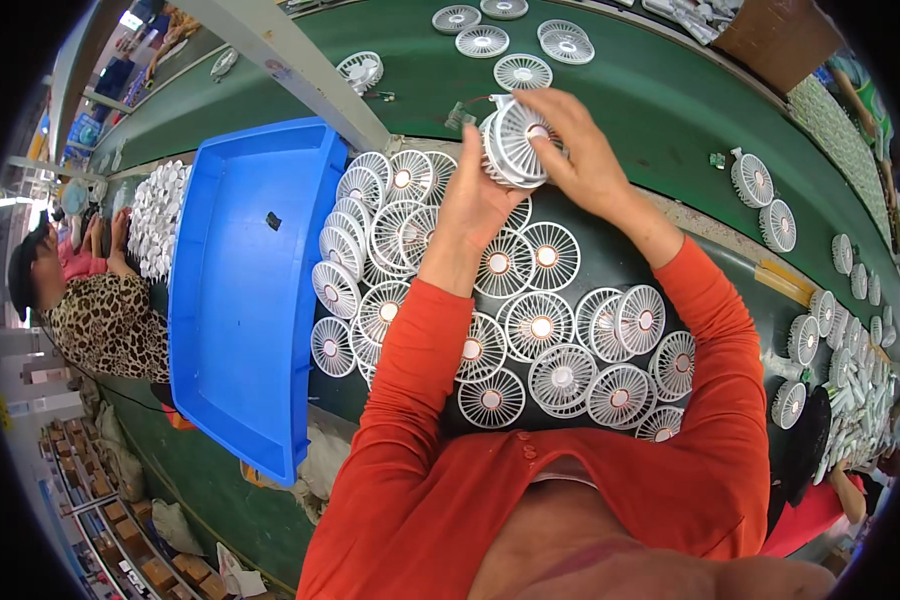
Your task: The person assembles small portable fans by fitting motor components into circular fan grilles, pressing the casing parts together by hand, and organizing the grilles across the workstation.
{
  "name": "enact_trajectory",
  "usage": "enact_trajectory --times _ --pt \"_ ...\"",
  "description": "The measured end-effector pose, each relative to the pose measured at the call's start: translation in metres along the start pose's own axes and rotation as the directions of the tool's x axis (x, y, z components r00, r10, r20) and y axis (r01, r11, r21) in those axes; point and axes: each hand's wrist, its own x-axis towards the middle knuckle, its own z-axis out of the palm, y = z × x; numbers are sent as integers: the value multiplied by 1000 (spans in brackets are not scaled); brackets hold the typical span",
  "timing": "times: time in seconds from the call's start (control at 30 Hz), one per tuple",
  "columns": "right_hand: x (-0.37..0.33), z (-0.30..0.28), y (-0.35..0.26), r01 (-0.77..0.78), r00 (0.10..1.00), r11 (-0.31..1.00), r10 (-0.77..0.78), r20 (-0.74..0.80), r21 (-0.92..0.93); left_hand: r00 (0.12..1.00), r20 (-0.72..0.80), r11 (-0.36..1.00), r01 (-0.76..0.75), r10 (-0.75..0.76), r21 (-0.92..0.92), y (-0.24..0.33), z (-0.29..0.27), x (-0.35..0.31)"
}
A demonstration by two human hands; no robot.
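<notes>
Both my hands hold a white fan head [515, 145] above the near edge of the green belt. My left hand [473, 205] supports it from below and the left, its thumb up along the side. My right hand [582, 158] closes over the top and right of its round slatted grille. A small green circuit board [458, 115] hangs by a thin wire at the fan head's left. Below my hands, many round white fan grilles [541, 327] lie in overlapping piles on the dark table, several with copper-coloured rings at their centres.
A blue plastic tray [240, 330] stands left of the grilles, a small dark piece in it. More grilles [522, 72] and fan heads [752, 178] rest on the green belt [650, 110]. A metal post [295, 70] rises at the upper left. Other people [100, 310] sit at both sides.
</notes>
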Motion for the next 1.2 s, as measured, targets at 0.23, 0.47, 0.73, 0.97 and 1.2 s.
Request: enact_trajectory --times 0.23,0.47,0.73,0.97,1.2 --pt "-9 19 -20 74 981 995 -61 183 -66 999 -3 970 31 -33 -241 -1 -13 -1" --pt "-17 48 -15 -94 995 973 86 47 212 928 -104 933 -358 359 24 -26 -7 3" --pt "-8 53 -13 -379 924 805 358 134 456 807 -162 719 -390 568 575 -25 3 8" --pt "-5 -58 96 -469 882 860 445 -154 -202 838 192 127 -294 510 947 -11 -16 81" --pt "15 -111 198 -369 913 491 348 -210 -789 796 230 -456 65 560 888 88 -71 150"
